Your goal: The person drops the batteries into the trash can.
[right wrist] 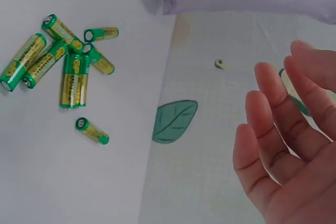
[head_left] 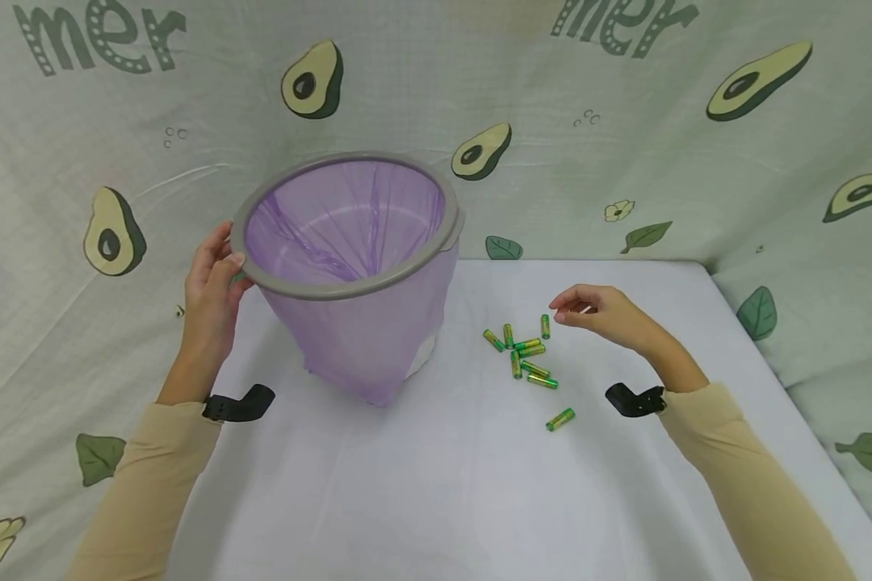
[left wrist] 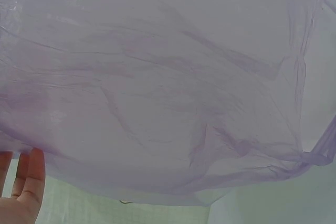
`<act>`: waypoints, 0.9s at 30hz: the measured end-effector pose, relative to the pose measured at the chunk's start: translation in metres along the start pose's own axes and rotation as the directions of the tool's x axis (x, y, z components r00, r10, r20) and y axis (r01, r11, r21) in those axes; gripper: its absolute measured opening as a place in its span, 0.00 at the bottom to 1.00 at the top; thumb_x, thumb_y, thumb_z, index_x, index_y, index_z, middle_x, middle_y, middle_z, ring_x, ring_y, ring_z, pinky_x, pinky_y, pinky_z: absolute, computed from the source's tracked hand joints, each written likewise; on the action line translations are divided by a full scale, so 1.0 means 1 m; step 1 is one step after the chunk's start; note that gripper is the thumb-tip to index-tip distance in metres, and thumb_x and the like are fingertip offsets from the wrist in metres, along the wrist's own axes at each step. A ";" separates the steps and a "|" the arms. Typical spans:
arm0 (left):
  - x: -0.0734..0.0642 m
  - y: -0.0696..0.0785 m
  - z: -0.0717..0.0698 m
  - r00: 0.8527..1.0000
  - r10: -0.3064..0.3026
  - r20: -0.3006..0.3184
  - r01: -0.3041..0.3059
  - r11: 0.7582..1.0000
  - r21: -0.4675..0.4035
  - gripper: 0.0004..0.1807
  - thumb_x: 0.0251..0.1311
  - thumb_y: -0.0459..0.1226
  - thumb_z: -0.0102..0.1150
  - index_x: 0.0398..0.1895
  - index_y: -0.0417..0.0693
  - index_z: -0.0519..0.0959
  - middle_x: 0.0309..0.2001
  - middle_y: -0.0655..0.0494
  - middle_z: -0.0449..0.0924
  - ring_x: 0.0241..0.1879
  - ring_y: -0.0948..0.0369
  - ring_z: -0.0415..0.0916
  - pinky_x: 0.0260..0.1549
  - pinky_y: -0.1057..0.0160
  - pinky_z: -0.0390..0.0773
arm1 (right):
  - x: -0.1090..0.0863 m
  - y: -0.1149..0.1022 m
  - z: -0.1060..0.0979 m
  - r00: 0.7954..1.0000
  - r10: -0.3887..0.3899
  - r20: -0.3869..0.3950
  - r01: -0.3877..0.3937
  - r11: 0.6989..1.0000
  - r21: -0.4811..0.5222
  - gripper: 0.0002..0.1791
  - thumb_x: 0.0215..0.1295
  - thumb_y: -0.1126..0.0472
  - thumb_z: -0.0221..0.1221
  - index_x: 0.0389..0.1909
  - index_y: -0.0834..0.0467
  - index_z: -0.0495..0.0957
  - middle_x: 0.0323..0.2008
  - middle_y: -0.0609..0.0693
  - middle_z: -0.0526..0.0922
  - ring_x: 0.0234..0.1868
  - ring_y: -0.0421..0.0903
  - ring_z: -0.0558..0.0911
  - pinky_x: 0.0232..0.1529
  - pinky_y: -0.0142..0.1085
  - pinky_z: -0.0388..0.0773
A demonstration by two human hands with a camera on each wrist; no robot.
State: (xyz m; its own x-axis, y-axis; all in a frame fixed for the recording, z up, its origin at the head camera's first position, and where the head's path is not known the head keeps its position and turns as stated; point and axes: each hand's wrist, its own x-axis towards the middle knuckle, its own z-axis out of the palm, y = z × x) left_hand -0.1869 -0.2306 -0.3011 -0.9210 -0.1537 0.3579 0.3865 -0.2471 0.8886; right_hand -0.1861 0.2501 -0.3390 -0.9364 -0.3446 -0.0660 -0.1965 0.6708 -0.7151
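Observation:
A trash bin with a grey rim [head_left: 327, 290] and a translucent purple bag [head_left: 363, 339] inside and over its side stands on the left of the table. My left hand [head_left: 214, 282] grips the bin's left edge, thumb at the rim and fingers along the outside. In the left wrist view, fingertips [left wrist: 35, 166] touch the bag. A loose group of green and gold batteries [head_left: 530, 350] lies to the right of the bin. Just right of them, my right hand [head_left: 599, 313] hovers above the table, its fingers loosely bent and holding nothing.
One battery [head_left: 560, 420] lies apart, closer to me. A white cloth covers the table [head_left: 436, 500], whose right edge slopes toward me. Behind and to the right hangs a pale cloth [head_left: 538, 202] printed with avocados and leaves.

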 end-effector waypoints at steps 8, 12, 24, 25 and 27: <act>0.001 -0.002 -0.001 1.000 0.003 0.005 -0.003 1.000 0.002 0.27 0.62 0.32 0.45 0.66 0.40 0.60 0.52 0.50 0.66 0.46 0.61 0.69 0.40 0.73 0.73 | -0.017 0.036 0.019 0.998 0.057 -0.010 -0.057 0.997 0.056 0.17 0.64 0.54 0.56 0.49 0.60 0.75 0.40 0.54 0.80 0.40 0.42 0.76 0.42 0.35 0.75; 0.001 -0.002 -0.001 1.000 0.006 0.012 -0.006 1.000 -0.006 0.27 0.62 0.31 0.44 0.66 0.40 0.60 0.53 0.50 0.67 0.46 0.61 0.70 0.40 0.73 0.74 | -0.026 0.051 0.028 0.996 0.084 -0.015 -0.083 0.992 0.092 0.18 0.64 0.54 0.56 0.50 0.61 0.75 0.40 0.54 0.80 0.40 0.40 0.76 0.42 0.33 0.74; 0.001 -0.002 0.001 1.000 -0.003 -0.009 0.003 1.000 -0.015 0.26 0.62 0.31 0.45 0.65 0.40 0.62 0.52 0.50 0.66 0.45 0.61 0.69 0.38 0.73 0.73 | -0.049 0.081 0.050 0.988 0.149 0.048 -0.155 0.972 0.175 0.21 0.61 0.55 0.59 0.51 0.64 0.74 0.46 0.61 0.79 0.39 0.39 0.76 0.41 0.32 0.73; 0.001 -0.002 0.001 1.000 -0.004 -0.010 0.004 1.000 -0.014 0.26 0.62 0.31 0.45 0.65 0.40 0.62 0.52 0.49 0.66 0.45 0.61 0.69 0.38 0.73 0.73 | -0.050 0.083 0.052 0.986 0.154 0.057 -0.162 0.971 0.174 0.21 0.61 0.56 0.59 0.51 0.64 0.75 0.46 0.61 0.79 0.38 0.39 0.76 0.40 0.32 0.73; 0.001 -0.002 0.000 1.000 -0.004 -0.010 0.004 1.000 -0.011 0.26 0.62 0.31 0.45 0.65 0.40 0.62 0.52 0.49 0.66 0.45 0.61 0.68 0.38 0.73 0.73 | -0.053 0.087 0.057 0.983 0.168 0.075 -0.179 0.969 0.173 0.20 0.60 0.56 0.59 0.50 0.63 0.76 0.46 0.60 0.79 0.38 0.40 0.75 0.39 0.34 0.72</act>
State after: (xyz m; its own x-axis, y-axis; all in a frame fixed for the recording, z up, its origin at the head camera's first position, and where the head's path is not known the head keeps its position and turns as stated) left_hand -0.1883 -0.2299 -0.3026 -0.9219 -0.1628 0.3517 0.3838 -0.2579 0.8867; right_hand -0.1372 0.2893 -0.4371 -0.9317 -0.2750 -0.2372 0.0274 0.5981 -0.8009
